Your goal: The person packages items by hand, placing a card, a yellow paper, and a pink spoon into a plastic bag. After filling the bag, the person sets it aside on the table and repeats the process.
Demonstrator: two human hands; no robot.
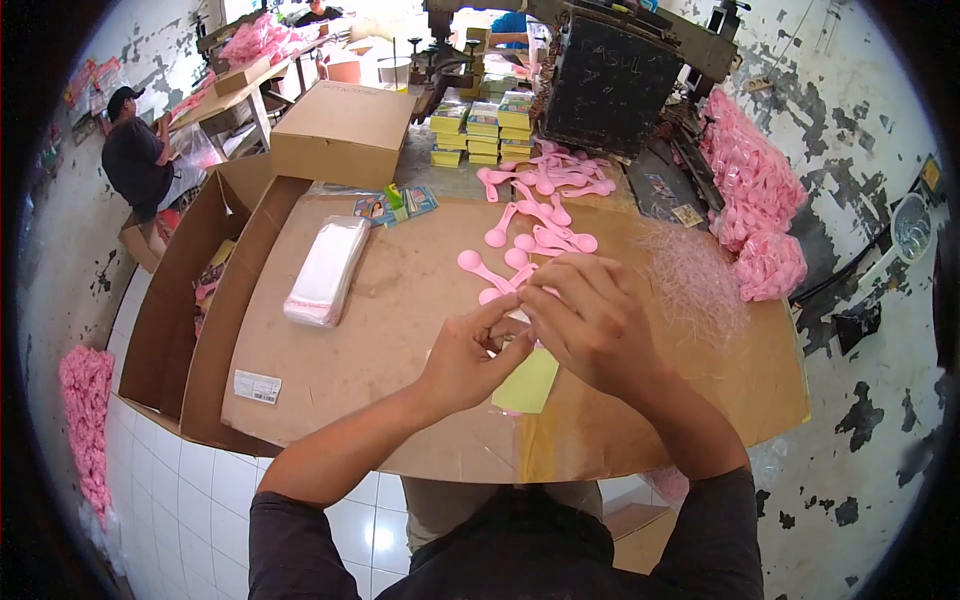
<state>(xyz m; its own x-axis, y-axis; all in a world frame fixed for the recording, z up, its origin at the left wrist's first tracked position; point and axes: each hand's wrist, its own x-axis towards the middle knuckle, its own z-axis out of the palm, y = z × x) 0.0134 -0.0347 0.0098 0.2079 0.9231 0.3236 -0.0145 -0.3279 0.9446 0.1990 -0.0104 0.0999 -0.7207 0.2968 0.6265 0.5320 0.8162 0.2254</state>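
My left hand (468, 356) and my right hand (592, 322) meet over the middle of the cardboard-covered table, fingertips pinched close together. From beneath them a pale yellow card (527, 382) extends toward me, with a bit of pink showing at its lower edge. Its upper end is covered by my fingers. Just beyond my hands lie several pink plastic spoons (484, 270), scattered in a trail to a larger heap (560, 172). On the left rests a stack of clear plastic bags (328, 270).
Stacks of yellow cards (483, 125) stand at the back beside a black machine (610, 80). A closed carton (342, 130) and an open carton (200, 330) flank the left side. Clear plastic strips (695, 280) and pink bundles (750, 170) lie right. Another person (135, 155) sits far left.
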